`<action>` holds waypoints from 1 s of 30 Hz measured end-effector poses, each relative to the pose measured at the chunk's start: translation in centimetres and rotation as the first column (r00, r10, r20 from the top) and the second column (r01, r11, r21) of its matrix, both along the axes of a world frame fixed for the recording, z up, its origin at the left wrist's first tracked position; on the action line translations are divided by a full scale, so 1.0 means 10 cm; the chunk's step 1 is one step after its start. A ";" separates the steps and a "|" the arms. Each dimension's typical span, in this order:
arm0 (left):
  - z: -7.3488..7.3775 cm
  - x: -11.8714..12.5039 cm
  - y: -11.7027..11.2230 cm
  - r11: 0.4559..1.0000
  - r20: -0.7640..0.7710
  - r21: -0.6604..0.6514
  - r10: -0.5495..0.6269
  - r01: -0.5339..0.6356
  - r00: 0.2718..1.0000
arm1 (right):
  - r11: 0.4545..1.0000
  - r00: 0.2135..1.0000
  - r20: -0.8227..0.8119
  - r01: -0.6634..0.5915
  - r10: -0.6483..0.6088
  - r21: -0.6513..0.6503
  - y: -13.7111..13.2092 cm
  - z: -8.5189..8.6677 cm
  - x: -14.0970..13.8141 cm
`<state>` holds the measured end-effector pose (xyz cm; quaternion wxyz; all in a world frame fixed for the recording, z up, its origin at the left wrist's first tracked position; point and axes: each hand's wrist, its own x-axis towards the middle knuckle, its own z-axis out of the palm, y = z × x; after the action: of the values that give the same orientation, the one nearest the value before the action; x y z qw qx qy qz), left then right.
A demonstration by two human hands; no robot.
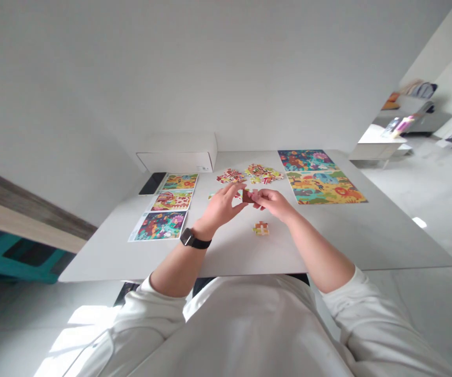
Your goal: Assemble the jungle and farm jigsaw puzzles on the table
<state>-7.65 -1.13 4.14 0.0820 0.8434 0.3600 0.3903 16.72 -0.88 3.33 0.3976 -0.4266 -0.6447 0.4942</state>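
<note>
Between my left hand point(222, 205) and my right hand point(275, 204) is a dark brown jigsaw piece point(248, 196), with the fingertips of both hands at its ends. A small joined cluster of orange and yellow jigsaw pieces point(261, 228) lies on the table just below my hands. Two heaps of loose, colourful jigsaw pieces point(229, 176) point(263, 173) lie beyond my fingers. Printed picture sheets point(171, 200) run down the left side, and larger illustrated animal pictures point(322, 187) lie to the right.
The white table point(367, 235) has a white box point(177, 152) at its far edge and a black phone point(152, 183) at the far left. A black watch point(190, 238) is on my left wrist. A grey floor surrounds the table on the right.
</note>
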 end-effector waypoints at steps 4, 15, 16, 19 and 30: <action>-0.25 0.07 -0.02 0.975 0.285 -0.222 0.035 0.031 0.958 | 0.995 0.994 -0.047 0.103 -0.102 0.020 -0.01 -0.10 -0.02; -0.43 0.10 0.11 0.775 0.559 -0.555 0.078 0.302 0.826 | 1.000 1.000 0.012 0.009 -0.009 -0.006 0.03 -0.38 -0.15; -0.42 0.09 0.11 0.775 0.555 -0.555 0.073 0.303 0.829 | 1.000 1.000 0.026 0.011 -0.012 0.008 0.03 -0.39 -0.14; -0.41 0.06 0.10 0.772 0.516 -0.563 0.050 0.295 0.855 | 0.997 0.998 0.060 0.031 -0.036 0.072 0.05 -0.39 -0.12; -0.42 0.06 0.07 0.778 0.345 -0.605 0.066 0.168 0.936 | 0.998 0.985 0.171 -0.002 -0.010 0.066 0.04 -0.38 -0.08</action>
<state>-7.03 -0.41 -0.05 0.4301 0.6952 0.4253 0.3884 15.91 -0.52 -0.46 0.3556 -0.4555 -0.6916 0.4333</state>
